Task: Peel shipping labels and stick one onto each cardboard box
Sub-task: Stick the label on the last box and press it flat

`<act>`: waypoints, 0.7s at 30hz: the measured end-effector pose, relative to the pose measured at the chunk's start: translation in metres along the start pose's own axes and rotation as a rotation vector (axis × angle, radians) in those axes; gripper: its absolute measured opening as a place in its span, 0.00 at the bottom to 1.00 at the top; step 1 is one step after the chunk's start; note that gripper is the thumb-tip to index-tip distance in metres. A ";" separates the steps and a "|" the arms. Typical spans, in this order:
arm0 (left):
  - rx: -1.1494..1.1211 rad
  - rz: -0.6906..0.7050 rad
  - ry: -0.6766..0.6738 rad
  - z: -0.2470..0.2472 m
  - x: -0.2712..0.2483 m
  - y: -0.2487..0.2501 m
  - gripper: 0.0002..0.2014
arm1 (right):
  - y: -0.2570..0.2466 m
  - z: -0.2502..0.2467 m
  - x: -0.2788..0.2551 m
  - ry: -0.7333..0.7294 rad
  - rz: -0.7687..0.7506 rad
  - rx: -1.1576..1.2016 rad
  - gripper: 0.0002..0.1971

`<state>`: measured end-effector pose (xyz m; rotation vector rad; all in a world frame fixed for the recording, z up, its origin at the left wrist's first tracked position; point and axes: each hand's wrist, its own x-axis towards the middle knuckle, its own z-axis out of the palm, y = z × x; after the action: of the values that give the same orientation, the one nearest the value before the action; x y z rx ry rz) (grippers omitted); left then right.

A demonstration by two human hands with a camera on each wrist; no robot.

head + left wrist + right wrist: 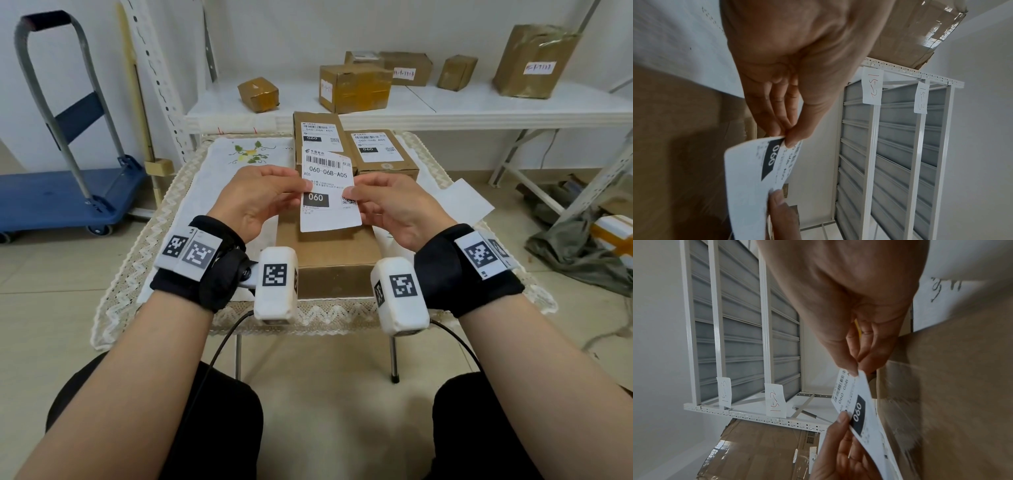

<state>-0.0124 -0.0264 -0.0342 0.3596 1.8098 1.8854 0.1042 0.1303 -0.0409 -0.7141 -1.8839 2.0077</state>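
A white shipping label [329,192] printed "060-06B-A05" hangs in the air over a plain cardboard box [329,253] on the small table. My left hand [263,197] pinches the label's left edge between thumb and fingers; the left wrist view shows that pinch on the label [756,172]. My right hand [387,202] pinches its right edge, seen close in the right wrist view on the label [859,408]. Behind stand two labelled boxes, one at the left [320,137] and one at the right [380,152].
A lace-edged cloth covers the table [219,178]. A blank white sheet [469,202] lies at its right edge. The white shelf [479,102] behind carries several taped boxes. A blue hand trolley [65,192] stands at the left, and bags lie on the floor at the right [582,240].
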 end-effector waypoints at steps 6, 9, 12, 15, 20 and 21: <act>0.003 0.020 0.019 -0.002 -0.003 0.001 0.11 | 0.000 0.000 0.000 0.006 -0.013 0.035 0.07; 0.039 0.022 0.039 -0.002 -0.003 0.000 0.12 | -0.001 0.000 -0.002 0.012 -0.016 -0.016 0.06; 0.070 0.030 0.054 -0.002 -0.003 -0.001 0.13 | -0.001 0.000 -0.003 0.011 -0.018 -0.063 0.08; 0.088 0.028 0.060 -0.001 -0.003 -0.001 0.14 | 0.001 -0.002 0.001 0.032 -0.028 -0.119 0.12; 0.107 0.032 0.066 -0.002 -0.002 -0.001 0.14 | 0.005 -0.002 0.005 0.085 -0.041 -0.124 0.15; 0.113 0.031 0.072 -0.003 -0.001 -0.001 0.14 | 0.005 -0.002 0.005 0.094 -0.042 -0.125 0.15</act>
<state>-0.0126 -0.0293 -0.0352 0.3647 1.9743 1.8431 0.1019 0.1341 -0.0465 -0.7810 -1.9660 1.8111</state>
